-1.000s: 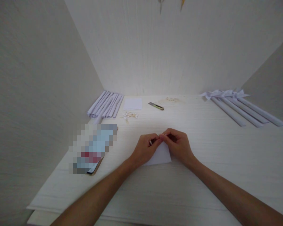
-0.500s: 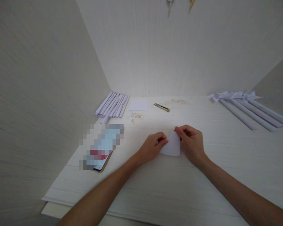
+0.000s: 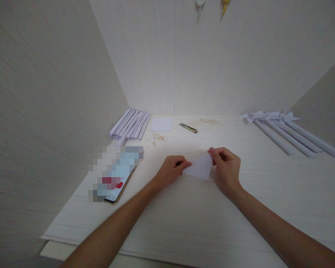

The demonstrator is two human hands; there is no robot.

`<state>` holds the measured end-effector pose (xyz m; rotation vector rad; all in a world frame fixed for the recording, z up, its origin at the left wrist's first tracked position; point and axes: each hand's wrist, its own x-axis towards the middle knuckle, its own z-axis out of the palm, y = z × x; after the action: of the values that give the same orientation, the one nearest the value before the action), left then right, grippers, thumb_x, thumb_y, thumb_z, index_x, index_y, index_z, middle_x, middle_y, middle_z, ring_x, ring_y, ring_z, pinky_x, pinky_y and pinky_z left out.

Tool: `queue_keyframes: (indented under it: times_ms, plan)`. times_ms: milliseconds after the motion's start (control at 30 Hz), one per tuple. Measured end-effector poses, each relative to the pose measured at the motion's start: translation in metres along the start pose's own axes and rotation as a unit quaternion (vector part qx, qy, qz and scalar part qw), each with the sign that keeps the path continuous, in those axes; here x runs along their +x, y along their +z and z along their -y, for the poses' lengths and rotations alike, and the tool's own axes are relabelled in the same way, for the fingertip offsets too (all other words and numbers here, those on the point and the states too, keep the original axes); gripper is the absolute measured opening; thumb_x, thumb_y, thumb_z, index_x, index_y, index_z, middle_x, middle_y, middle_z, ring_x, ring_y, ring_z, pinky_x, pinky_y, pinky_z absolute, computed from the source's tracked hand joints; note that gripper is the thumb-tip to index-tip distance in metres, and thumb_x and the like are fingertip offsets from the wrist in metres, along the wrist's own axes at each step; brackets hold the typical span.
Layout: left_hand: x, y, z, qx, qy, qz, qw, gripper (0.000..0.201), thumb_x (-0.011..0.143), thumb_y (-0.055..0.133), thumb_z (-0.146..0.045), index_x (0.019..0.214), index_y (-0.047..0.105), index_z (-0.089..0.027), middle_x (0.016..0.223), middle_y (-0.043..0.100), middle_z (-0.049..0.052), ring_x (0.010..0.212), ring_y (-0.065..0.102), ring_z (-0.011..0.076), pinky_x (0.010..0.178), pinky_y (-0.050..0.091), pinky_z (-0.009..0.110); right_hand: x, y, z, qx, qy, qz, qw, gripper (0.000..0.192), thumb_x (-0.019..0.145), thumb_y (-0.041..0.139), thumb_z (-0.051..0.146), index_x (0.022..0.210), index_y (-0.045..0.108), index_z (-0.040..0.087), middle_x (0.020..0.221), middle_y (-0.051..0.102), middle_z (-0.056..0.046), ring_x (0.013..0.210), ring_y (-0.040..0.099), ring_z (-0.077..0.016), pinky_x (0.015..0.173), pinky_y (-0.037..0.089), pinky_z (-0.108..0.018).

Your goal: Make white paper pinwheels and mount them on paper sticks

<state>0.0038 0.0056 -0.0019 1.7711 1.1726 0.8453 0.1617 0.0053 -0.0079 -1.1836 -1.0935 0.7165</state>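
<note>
A small piece of white paper [image 3: 200,167], folded to a triangle-like shape, is stretched between my two hands over the table. My left hand [image 3: 171,170] pinches its left corner between thumb and fingers. At its upper right corner, my right hand [image 3: 226,165] grips the paper between thumb and forefinger. Parts of both corners are hidden by the fingertips. Beyond the hands lie thread snips [image 3: 188,128], a flat square white sheet [image 3: 161,124] and a little heap of cotton swabs or similar small sticks [image 3: 158,138].
Rolled white paper tubes [image 3: 131,124] lie in a row at the back left. More tubes with folded paper ends [image 3: 287,134] rest at the back right. A partly blurred phone [image 3: 120,178] lies left of my left arm. Two pointed tools, one white [image 3: 199,7] and one yellow [image 3: 225,8], show at the top.
The hands have drawn slightly apart, my left one moving left. The paper has turned and now stretches wider between them. The whole view has shifted a little.
</note>
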Motion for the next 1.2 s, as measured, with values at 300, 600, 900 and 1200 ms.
queue_keyframes:
  times_ms: [300,600,900,1200]
  plan:
    - [0.005,-0.012,0.012,0.018,-0.007,-0.045,0.999,0.038,0.065,0.054,-0.041,0.042,0.037,-0.015,0.042,0.028,-0.007,0.043,0.025,0.0051,0.042,0.019,0.020,-0.001,0.000,0.001,0.010,0.003,-0.023,1.000,0.022,0.065,0.060,0.034,0.055,0.058,0.015,0.042,0.044,0.004,0.041,0.037,-0.0079,0.039,0.027,-0.022]
    - [0.006,-0.019,0.013,-0.019,-0.038,-0.127,0.991,0.048,0.057,0.060,-0.042,0.035,0.025,-0.017,0.036,0.021,-0.008,0.038,0.020,0.0032,0.039,0.015,0.021,-0.003,0.000,0.005,0.025,0.027,0.039,0.999,0.021,0.066,0.060,0.032,0.054,0.061,0.014,0.038,0.048,0.003,0.037,0.041,-0.0078,0.039,0.032,-0.022]
    - [0.006,-0.021,0.012,-0.211,-0.013,-0.207,0.955,0.039,0.059,0.053,-0.054,0.061,0.048,-0.015,0.047,0.040,-0.006,0.041,0.034,0.0049,0.036,0.025,0.017,0.003,0.001,0.001,0.164,0.111,-0.008,0.980,0.020,0.062,0.063,0.034,0.057,0.060,0.015,0.045,0.056,0.001,0.040,0.048,-0.0075,0.039,0.039,-0.020]
    - [0.003,-0.001,-0.003,-0.202,-0.047,-0.108,0.972,0.024,0.062,0.060,-0.034,0.070,0.058,-0.012,0.062,0.060,0.003,0.056,0.057,0.0125,0.048,0.041,0.021,-0.005,0.005,0.004,0.126,0.124,0.108,0.978,0.017,0.061,0.064,0.030,0.065,0.062,0.014,0.057,0.064,-0.003,0.053,0.059,-0.0122,0.050,0.047,-0.023]
